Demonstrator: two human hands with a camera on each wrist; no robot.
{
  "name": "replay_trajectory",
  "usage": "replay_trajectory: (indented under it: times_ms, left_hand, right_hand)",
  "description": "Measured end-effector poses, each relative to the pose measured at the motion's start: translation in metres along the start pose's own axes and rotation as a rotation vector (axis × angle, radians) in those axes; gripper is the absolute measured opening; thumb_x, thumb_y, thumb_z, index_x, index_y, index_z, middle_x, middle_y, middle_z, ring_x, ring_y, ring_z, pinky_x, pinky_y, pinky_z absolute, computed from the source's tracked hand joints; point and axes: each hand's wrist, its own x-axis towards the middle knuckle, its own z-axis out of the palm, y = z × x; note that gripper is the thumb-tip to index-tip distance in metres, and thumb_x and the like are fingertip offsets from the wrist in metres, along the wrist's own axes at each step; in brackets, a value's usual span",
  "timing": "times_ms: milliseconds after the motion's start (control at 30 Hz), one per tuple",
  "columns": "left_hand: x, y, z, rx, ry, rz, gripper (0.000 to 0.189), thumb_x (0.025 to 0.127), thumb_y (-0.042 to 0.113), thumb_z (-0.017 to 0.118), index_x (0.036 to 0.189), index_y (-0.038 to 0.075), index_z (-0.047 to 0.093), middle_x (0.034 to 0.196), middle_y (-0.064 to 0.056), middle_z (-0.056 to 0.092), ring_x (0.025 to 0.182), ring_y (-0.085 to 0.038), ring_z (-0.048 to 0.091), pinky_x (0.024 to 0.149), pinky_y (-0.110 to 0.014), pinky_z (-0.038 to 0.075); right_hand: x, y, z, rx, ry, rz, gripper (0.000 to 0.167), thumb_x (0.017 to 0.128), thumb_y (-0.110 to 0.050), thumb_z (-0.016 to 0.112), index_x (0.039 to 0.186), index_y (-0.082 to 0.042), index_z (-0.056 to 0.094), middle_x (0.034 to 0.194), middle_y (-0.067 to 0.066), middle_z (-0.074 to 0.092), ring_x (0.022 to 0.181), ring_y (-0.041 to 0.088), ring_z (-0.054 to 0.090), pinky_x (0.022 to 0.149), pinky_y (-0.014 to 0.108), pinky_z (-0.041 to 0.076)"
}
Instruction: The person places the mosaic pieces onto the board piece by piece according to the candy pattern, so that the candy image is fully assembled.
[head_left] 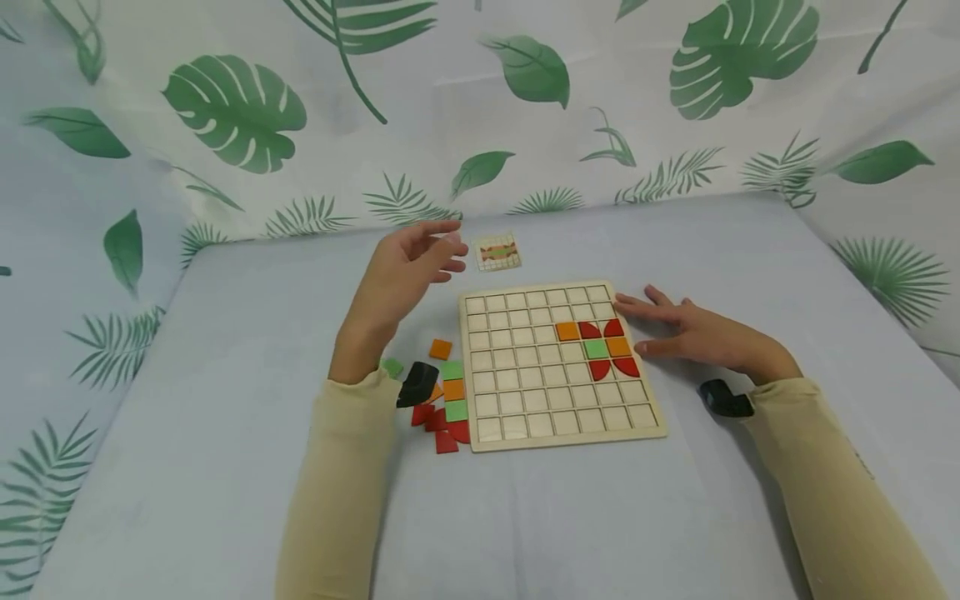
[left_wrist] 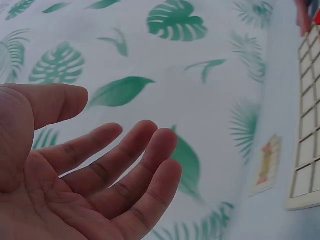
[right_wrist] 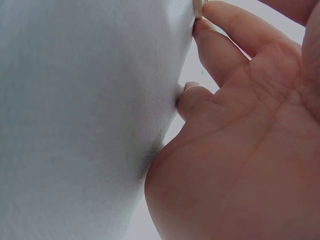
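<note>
A wooden grid board [head_left: 525, 446] lies on the table, with orange, green and red tiles set in its right part, among them a green square tile [head_left: 595, 349] and an orange square tile [head_left: 567, 332]. My left hand [head_left: 405, 271] is raised beyond the board's far left corner, fingers loosely bent and nothing in them; the left wrist view shows the bare palm [left_wrist: 65, 200]. Close to its fingertips is a small pattern card [head_left: 498, 252]. At the board's right edge my right hand [head_left: 693, 333] rests on the table, fingertips touching the edge.
Loose tiles lie along the board's left side: an orange square [head_left: 440, 348], green squares [head_left: 456, 411] and several red pieces [head_left: 446, 442], some partly behind the left wrist's black camera [head_left: 417, 385]. A leaf-printed cloth [head_left: 420, 150] hangs behind the white table.
</note>
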Motion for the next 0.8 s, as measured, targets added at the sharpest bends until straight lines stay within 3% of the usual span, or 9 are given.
replay_trajectory:
  times_ms: [233, 400, 500, 667, 800]
  left_hand:
    - [-0.012, 0.014, -0.021, 0.02, 0.061, 0.057, 0.04, 0.11, 0.024, 0.062, 0.145, 0.006, 0.063, 0.123, -0.016, 0.072, 0.107, -0.027, 0.073, 0.1, -0.04, 0.056]
    - [-0.02, 0.007, -0.037, 0.156, 0.038, -0.004, 0.044, 0.109, 0.028, 0.063, 0.149, 0.008, 0.06, 0.125, -0.011, 0.071, 0.106, -0.024, 0.072, 0.099, -0.039, 0.056]
    - [-0.026, 0.0, -0.047, 0.302, -0.009, -0.086, 0.048, 0.108, 0.034, 0.064, 0.15, 0.012, 0.059, 0.126, -0.01, 0.07, 0.108, -0.025, 0.07, 0.098, -0.043, 0.054]
    - [-0.032, -0.011, -0.061, 0.536, -0.145, -0.189, 0.048, 0.106, 0.039, 0.066, 0.147, 0.014, 0.059, 0.128, -0.011, 0.067, 0.119, -0.03, 0.064, 0.098, -0.052, 0.051]
    - [-0.035, -0.025, -0.069, 0.623, -0.248, -0.237, 0.047, 0.106, 0.035, 0.068, 0.142, 0.007, 0.06, 0.125, -0.014, 0.065, 0.12, -0.034, 0.061, 0.098, -0.052, 0.052]
  right_hand:
    - [0.0, -0.004, 0.0, 0.002, 0.001, -0.013, 0.078, 0.101, -0.029, 0.075, 0.168, -0.016, 0.037, 0.177, 0.019, 0.011, 0.161, 0.046, -0.009, 0.119, 0.077, -0.007]
    - [0.001, -0.002, -0.001, -0.009, 0.0, -0.022, 0.078, 0.101, -0.029, 0.076, 0.168, -0.015, 0.037, 0.177, 0.021, 0.012, 0.161, 0.047, -0.008, 0.119, 0.076, -0.008]
    - [0.001, -0.002, 0.0, -0.012, 0.0, -0.018, 0.078, 0.101, -0.029, 0.075, 0.168, -0.016, 0.037, 0.177, 0.022, 0.01, 0.161, 0.048, -0.009, 0.118, 0.077, -0.006]
    - [0.0, 0.0, 0.0, -0.022, 0.004, -0.004, 0.079, 0.101, -0.03, 0.075, 0.168, -0.016, 0.036, 0.176, 0.024, 0.007, 0.16, 0.049, -0.008, 0.116, 0.081, -0.003]
    - [-0.001, 0.001, -0.001, -0.022, 0.007, -0.008, 0.079, 0.101, -0.03, 0.075, 0.168, -0.015, 0.037, 0.176, 0.023, 0.009, 0.161, 0.048, -0.008, 0.117, 0.08, -0.004]
